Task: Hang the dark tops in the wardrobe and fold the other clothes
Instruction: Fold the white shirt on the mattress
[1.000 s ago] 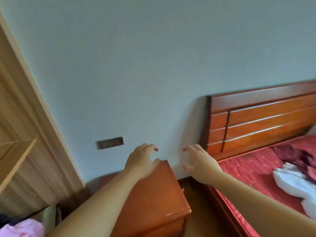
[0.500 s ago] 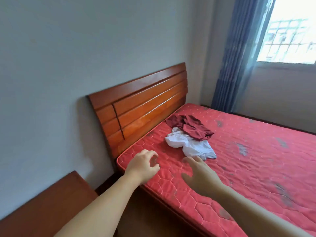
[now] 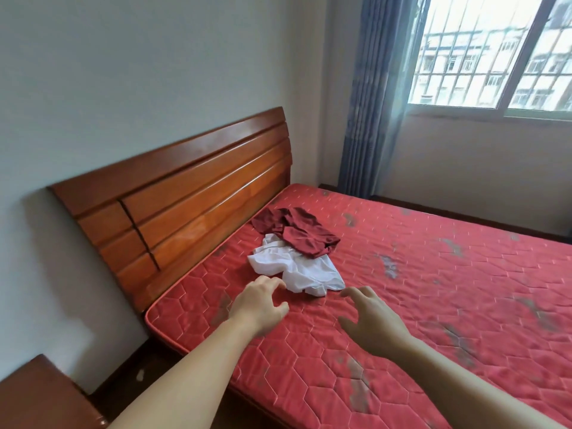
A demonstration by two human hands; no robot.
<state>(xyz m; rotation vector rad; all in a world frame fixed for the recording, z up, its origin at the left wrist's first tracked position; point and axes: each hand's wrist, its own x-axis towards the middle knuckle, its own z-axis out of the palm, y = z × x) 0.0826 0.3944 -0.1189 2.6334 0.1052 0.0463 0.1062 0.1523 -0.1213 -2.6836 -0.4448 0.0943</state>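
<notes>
A crumpled dark red garment (image 3: 298,233) lies on the red mattress (image 3: 433,298) near the headboard, partly on top of a crumpled white garment (image 3: 297,269). My left hand (image 3: 258,305) hovers just short of the white garment's near left edge, fingers apart and empty. My right hand (image 3: 373,322) is held out over the mattress to the right of that garment's near corner, also spread and holding nothing. The wardrobe is out of view.
A wooden headboard (image 3: 185,205) stands against the grey wall on the left. A wooden bedside table (image 3: 40,397) shows its corner at bottom left. A blue curtain (image 3: 371,97) and a barred window (image 3: 495,54) are behind the bed.
My view has swung right from the bedside table and wall to the bed. Both hands have moved forward toward the white garment, still empty.
</notes>
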